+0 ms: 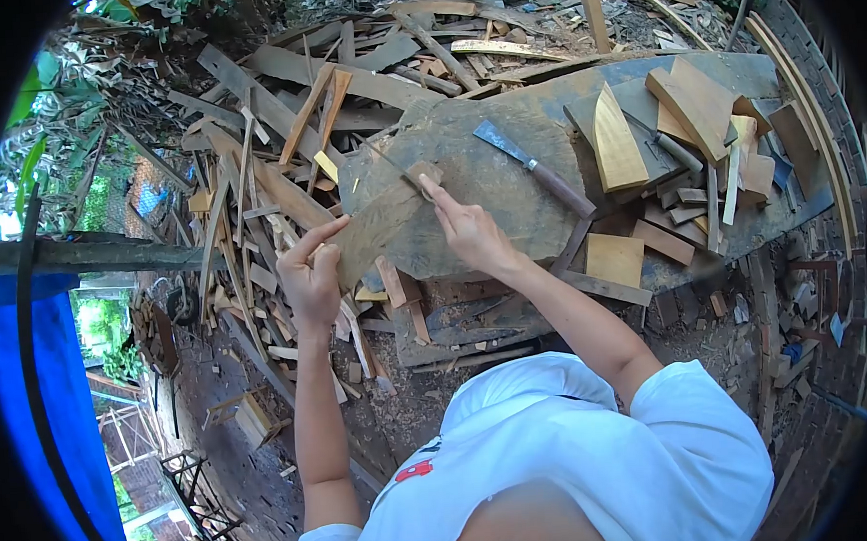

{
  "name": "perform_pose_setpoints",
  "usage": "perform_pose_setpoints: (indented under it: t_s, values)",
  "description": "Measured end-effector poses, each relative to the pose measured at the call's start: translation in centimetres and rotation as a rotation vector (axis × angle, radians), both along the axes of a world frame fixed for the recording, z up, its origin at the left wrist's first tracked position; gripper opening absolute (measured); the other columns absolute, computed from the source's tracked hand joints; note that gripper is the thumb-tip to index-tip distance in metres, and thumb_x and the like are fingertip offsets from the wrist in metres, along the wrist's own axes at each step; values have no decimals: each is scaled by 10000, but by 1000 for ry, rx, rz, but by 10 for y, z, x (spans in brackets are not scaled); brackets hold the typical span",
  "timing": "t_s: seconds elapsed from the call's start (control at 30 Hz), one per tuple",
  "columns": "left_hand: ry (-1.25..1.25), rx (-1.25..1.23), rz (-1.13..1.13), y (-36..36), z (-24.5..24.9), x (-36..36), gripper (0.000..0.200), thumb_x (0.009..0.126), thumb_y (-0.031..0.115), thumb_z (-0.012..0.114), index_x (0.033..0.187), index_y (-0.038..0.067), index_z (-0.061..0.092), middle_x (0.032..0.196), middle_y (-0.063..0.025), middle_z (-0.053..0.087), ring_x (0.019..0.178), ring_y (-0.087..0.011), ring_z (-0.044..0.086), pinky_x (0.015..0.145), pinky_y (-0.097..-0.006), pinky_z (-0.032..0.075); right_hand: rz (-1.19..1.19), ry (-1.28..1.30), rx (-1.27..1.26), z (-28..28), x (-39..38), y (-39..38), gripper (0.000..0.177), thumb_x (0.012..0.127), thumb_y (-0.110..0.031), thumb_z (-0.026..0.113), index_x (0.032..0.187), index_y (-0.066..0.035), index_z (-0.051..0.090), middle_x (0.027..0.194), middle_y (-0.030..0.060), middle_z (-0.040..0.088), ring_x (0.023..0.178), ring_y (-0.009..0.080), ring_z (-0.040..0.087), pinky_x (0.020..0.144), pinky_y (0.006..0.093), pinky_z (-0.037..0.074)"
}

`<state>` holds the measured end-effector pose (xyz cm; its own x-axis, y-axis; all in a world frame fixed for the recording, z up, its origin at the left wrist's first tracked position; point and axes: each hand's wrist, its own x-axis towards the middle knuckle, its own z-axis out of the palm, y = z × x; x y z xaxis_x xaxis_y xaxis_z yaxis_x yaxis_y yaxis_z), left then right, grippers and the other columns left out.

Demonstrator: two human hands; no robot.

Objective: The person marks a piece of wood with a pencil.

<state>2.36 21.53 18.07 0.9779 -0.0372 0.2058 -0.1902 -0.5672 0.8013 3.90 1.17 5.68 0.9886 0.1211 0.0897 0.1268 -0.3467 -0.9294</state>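
My left hand is closed on the left end of a flat, brown piece of wood, its index finger stretched along the edge. That piece slants up to the right over a round wooden block. Around a thin, dark blade-like tool, my right hand is closed at the wood's upper right end. The tool's narrow length points up and left; its grip is hidden by my fingers. A cleaver-like knife with a wooden handle lies on the block, right of my right hand.
Cut wood blocks and a wooden-handled tool lie on the bench to the right. Scrap planks are heaped behind and left of the block. A blue sheet hangs at far left.
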Motion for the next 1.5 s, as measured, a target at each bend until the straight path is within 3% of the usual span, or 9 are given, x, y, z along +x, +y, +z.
perform_pose_setpoints:
  t_s: [0.13,0.37,0.7,0.8,0.97,1.03,1.13,1.3,1.5]
  values:
    - [-49,6,-21,0,-2,0,348,786,47,482,1032,-31,716,695,18,592,578,-23,417,520,-200,303,104,11,-99,13,-20,4,458,961,-145,465,1417,-185,438,953,271,649,883,442,631,760,495,493]
    - [96,-109,64,10,1,7,351,794,64,473,1023,-19,726,607,62,484,530,-9,337,488,-211,225,66,98,-65,9,18,4,391,953,-164,477,1337,-183,546,968,268,651,908,435,634,782,467,505]
    - [4,6,12,-2,7,5,345,787,57,492,1036,-15,720,630,42,523,552,-21,384,506,-206,276,1,179,-48,-6,39,7,390,963,-155,454,1344,-162,538,1093,250,637,1039,424,601,871,438,493]
    - [12,-5,-4,0,5,9,339,788,52,498,1035,-19,719,635,39,532,555,-22,388,509,-207,278,7,56,25,1,11,9,379,949,-168,470,1315,-173,569,947,282,640,891,466,621,787,517,496]
    - [36,4,3,-3,9,8,342,786,48,489,1026,-21,723,617,45,513,548,-16,381,498,-207,263,29,77,46,-3,23,2,400,954,-128,462,1345,-168,538,1051,276,635,978,442,616,829,466,501]
    - [30,3,-2,0,6,10,349,783,41,481,1026,-16,725,613,52,507,534,-16,373,488,-208,257,-5,143,-122,-3,35,4,404,952,-129,463,1346,-173,537,976,291,634,901,452,629,782,475,507]
    - [-51,21,-24,-2,4,4,353,783,43,480,1030,-11,726,611,53,508,528,-13,366,481,-207,250,4,65,-30,-1,19,8,395,947,-168,464,1331,-190,554,904,289,639,837,455,636,754,521,509]
    - [83,-29,26,0,6,3,354,785,49,477,1032,-11,723,620,37,534,536,-18,378,491,-212,270,15,115,-103,-6,17,1,393,948,-159,464,1331,-167,551,883,300,631,826,464,629,738,510,508]
    - [-12,20,-24,0,4,4,358,775,48,476,1030,-24,717,711,-14,628,589,-38,458,543,-203,347,3,94,-112,-2,17,5,411,937,-128,476,1342,-165,541,892,320,620,839,462,623,727,499,500]
